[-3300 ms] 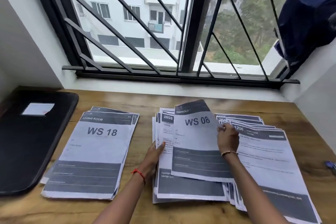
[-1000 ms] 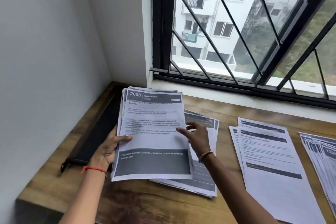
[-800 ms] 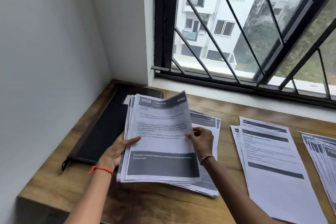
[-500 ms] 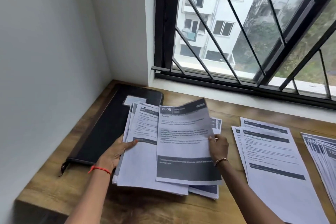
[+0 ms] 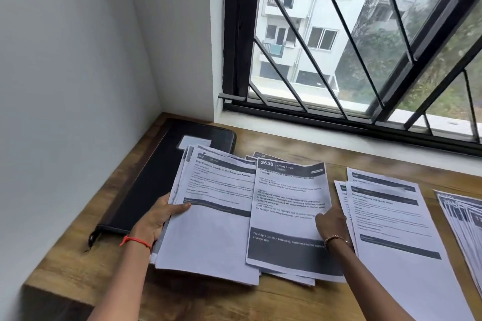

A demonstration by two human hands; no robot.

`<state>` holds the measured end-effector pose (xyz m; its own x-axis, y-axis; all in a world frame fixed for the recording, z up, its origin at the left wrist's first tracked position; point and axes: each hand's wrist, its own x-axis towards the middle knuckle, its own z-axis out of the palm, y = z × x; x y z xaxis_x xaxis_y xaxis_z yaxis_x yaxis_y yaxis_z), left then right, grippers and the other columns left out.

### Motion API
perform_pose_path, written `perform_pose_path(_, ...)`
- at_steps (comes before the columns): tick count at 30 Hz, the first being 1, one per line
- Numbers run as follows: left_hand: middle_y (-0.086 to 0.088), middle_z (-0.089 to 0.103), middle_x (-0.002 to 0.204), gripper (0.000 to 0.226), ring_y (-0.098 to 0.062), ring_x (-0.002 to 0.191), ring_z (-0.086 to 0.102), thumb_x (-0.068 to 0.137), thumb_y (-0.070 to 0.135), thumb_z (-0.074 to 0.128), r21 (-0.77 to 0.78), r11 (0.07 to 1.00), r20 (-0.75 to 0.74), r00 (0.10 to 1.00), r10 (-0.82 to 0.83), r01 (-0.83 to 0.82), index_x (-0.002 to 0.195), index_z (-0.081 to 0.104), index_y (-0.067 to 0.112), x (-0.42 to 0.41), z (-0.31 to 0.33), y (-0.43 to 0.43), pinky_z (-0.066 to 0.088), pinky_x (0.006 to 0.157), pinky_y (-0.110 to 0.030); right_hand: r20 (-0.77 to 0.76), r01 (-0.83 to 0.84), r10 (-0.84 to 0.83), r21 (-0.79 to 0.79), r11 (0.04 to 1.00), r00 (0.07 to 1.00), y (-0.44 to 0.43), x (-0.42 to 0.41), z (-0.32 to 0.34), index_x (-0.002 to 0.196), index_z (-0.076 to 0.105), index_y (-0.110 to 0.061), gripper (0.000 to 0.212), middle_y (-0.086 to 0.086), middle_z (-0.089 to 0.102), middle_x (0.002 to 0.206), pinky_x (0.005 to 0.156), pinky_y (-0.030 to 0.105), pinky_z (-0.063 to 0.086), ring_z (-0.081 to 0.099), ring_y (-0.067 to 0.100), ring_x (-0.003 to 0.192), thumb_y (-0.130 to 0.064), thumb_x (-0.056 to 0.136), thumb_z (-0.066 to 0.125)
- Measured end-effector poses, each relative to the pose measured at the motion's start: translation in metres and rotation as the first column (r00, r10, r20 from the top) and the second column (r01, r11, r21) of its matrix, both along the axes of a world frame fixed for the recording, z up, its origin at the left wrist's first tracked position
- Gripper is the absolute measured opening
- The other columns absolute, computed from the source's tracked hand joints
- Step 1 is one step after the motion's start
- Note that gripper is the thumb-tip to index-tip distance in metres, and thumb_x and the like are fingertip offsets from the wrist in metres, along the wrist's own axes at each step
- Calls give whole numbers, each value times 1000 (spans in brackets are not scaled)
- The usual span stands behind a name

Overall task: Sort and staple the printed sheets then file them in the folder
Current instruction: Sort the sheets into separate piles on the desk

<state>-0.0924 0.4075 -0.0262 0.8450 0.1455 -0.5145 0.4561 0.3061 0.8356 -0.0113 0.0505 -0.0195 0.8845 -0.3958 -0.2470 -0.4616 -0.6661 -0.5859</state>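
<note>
Currently the left grip (image 5: 156, 219) is pinching the stack (image 5: 208, 229) at its left edge, with the thumb lying on top. Sheet 2658 (image 5: 287, 203) is lying between both grips, against the stack's right edge. The right grip (image 5: 332, 224) is touching this sheet's right edge; whether it is pinching cannot be determined. The folder (image 5: 156, 177) is lying on the surface (image 5: 273, 300), just beyond the left grip.

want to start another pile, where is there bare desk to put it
Bare desk runs along the back, between the window sill and the paper piles, and at the front left corner before the folder. The middle is crowded: held stack, 2658 sheet, middle pile and fanned pile lie nearly edge to edge.
</note>
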Motion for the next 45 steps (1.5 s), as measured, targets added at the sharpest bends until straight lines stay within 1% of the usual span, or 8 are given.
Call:
perform_pose_path(7,-24,65,112,50,-39,94,64,73,1,65,-16,991,56,990,131,-131,122,56,2,-19,6,33,55,79,-49,46,33,-34,17,999,998,9,0,4,111,50,5,33,25,58,116,84,39,45,57,43,102,-1,78,50)
perform_pose_path(13,-4,73,69,21,-17,56,69,89,-6,47,-78,966,122,959,255,-247,99,60,7,-23,18,47,56,49,-27,33,-16,14,55,998,999,19,-5,5,112,46,7,32,27,54,120,85,40,44,54,43,106,-1,82,48)
perform_pose_path(20,-13,73,85,33,-26,70,71,82,-4,57,-152,982,111,986,127,-109,113,58,6,-7,26,9,59,64,-42,171,-108,117,-59,992,978,36,-10,7,116,52,6,34,23,47,121,92,40,39,43,39,115,-12,86,56)
perform_pose_path(25,-23,66,110,101,-37,90,68,28,13,96,-207,976,89,995,-49,66,121,57,5,13,26,-48,55,76,-53,258,-210,84,513,832,963,40,-3,36,90,67,2,33,13,67,81,52,26,47,59,18,64,-23,72,78)
perform_pose_path(29,-23,68,104,105,-35,85,69,20,18,97,-249,962,60,993,-103,114,116,59,1,28,25,-88,58,65,-46,275,-166,41,448,879,961,15,1,31,73,73,-2,29,19,70,74,58,31,47,57,19,63,-12,49,84)
perform_pose_path(32,-26,63,115,102,-40,97,65,27,18,97,-272,951,41,990,-138,144,119,58,1,33,25,-107,56,76,-53,255,-139,31,415,899,966,-15,1,27,67,69,6,12,19,61,60,58,30,38,50,14,62,-4,67,74)
perform_pose_path(37,-30,64,109,92,-43,90,66,26,8,96,-328,932,-19,985,-170,155,111,62,-2,44,22,-128,48,80,-65,162,-106,52,346,932,985,-61,10,15,54,53,-5,32,4,45,63,59,28,30,42,15,67,-7,84,61)
perform_pose_path(45,-24,70,89,56,-34,75,70,66,-5,69,-241,961,-81,984,-159,136,120,54,-7,63,19,-141,56,68,-53,30,211,-213,75,975,977,-164,23,31,107,58,13,28,31,58,113,76,32,37,55,42,105,-4,89,47)
